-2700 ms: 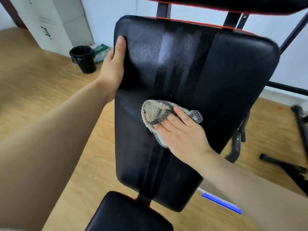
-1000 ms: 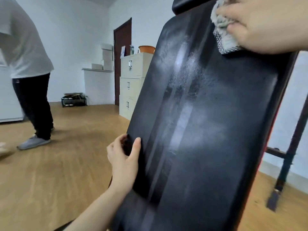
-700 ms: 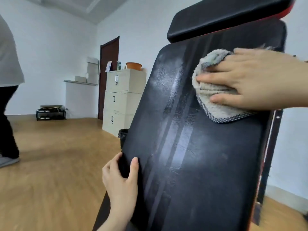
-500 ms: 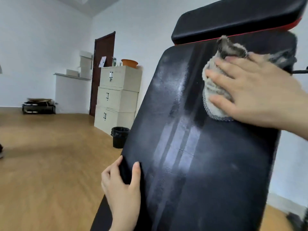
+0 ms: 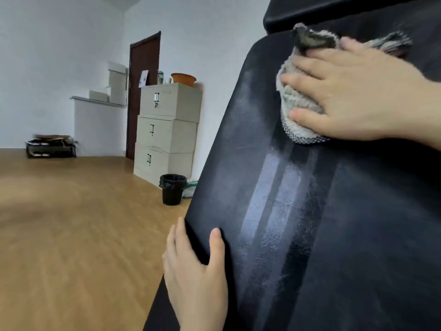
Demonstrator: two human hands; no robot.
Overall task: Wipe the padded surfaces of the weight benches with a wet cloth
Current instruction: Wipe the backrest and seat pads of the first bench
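A black padded bench backrest fills the right half of the head view, tilted steeply, with pale wet streaks running down its middle. My right hand presses a crumpled grey cloth flat against the upper part of the pad, fingers spread straight over it. My left hand grips the pad's left edge lower down, thumb on the front face and fingers wrapped behind. A second black pad sits just above the backrest's top edge.
Wooden floor stretches to the left. A beige drawer cabinet with an orange bowl on top stands by a dark door. A black waste bin sits close to the bench's left edge. A low rack is at the far wall.
My right hand has slid the cloth slightly to the left on the upper pad. The view has shifted, and the person who stood at the left is out of view. My left hand keeps its grip.
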